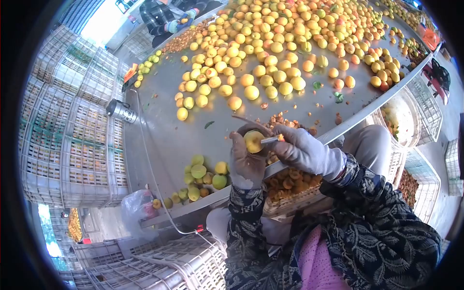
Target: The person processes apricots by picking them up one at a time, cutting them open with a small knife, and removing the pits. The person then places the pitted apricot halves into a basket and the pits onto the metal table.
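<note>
My left hand (247, 162), in a grey glove, is wrapped round a yellow fruit (253, 141) near the table's front edge. From the right, my gloved right hand (302, 149) grips a small tool with a metal shaft (269, 140), whose end is at the fruit. A thin brown strip lies across behind the hands; what it is I cannot make out. Under the hands, a basket (285, 205) holds orange fruit pieces.
Many yellow-orange fruits (270, 60) cover the far side of the metal table (159, 111). Greener fruits (198, 171) sit at its front left. A bottle (121, 110) lies near the left edge. Stacked crates (72, 140) stand left; another person's hand (183, 20) is at the back.
</note>
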`<state>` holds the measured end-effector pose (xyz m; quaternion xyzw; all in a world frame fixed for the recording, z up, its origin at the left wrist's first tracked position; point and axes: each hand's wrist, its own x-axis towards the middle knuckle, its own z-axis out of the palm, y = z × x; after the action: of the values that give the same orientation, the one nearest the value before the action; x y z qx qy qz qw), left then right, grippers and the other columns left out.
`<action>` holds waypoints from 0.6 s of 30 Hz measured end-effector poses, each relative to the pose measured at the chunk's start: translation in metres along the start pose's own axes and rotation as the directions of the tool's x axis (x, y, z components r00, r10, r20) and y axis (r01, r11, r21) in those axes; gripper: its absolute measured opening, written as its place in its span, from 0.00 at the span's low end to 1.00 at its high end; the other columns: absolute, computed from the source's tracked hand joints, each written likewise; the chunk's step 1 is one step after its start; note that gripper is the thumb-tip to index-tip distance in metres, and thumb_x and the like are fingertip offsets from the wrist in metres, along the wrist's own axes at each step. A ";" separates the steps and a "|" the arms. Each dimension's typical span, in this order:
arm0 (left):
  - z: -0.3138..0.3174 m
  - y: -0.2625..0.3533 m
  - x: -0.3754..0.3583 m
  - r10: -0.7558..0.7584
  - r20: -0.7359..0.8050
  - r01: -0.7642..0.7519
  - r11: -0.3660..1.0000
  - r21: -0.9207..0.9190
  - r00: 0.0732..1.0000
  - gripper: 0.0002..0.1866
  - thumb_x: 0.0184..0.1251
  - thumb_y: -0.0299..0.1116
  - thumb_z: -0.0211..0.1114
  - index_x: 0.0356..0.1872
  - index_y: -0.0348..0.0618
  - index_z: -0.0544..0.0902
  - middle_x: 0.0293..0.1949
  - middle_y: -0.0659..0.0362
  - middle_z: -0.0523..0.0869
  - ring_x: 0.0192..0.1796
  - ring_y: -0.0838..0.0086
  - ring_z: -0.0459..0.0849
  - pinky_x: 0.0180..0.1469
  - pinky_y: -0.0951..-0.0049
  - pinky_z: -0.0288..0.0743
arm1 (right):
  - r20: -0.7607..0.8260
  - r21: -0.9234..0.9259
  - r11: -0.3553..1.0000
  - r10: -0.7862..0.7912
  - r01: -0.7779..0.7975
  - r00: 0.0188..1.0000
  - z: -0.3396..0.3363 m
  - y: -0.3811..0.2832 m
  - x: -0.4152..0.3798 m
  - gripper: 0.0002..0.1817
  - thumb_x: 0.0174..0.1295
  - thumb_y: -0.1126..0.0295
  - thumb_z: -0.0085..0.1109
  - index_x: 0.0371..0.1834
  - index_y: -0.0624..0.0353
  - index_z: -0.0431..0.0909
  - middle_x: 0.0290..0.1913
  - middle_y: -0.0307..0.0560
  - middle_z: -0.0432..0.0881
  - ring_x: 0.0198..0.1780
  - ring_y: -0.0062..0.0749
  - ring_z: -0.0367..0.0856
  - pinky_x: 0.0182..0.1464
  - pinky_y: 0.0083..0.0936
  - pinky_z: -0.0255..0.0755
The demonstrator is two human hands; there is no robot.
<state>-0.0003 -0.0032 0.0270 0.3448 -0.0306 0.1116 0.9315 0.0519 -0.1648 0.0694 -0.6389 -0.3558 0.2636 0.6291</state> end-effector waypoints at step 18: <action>-0.010 -0.012 -0.002 0.329 -0.117 -0.068 0.499 0.864 0.937 0.22 0.77 0.42 0.48 0.32 0.32 0.80 0.26 0.61 0.80 0.30 0.81 0.73 0.32 0.74 0.67 | -0.098 -0.291 0.949 0.097 -0.122 0.990 0.020 0.030 0.008 0.14 0.72 0.63 0.48 0.48 0.63 0.74 0.32 0.60 0.82 0.38 0.55 0.83 0.39 0.39 0.74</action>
<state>0.0007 -0.0062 0.0117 0.7299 0.1132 0.2648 0.6199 0.0452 -0.1448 0.0395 -0.7551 -0.3291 0.2153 0.5245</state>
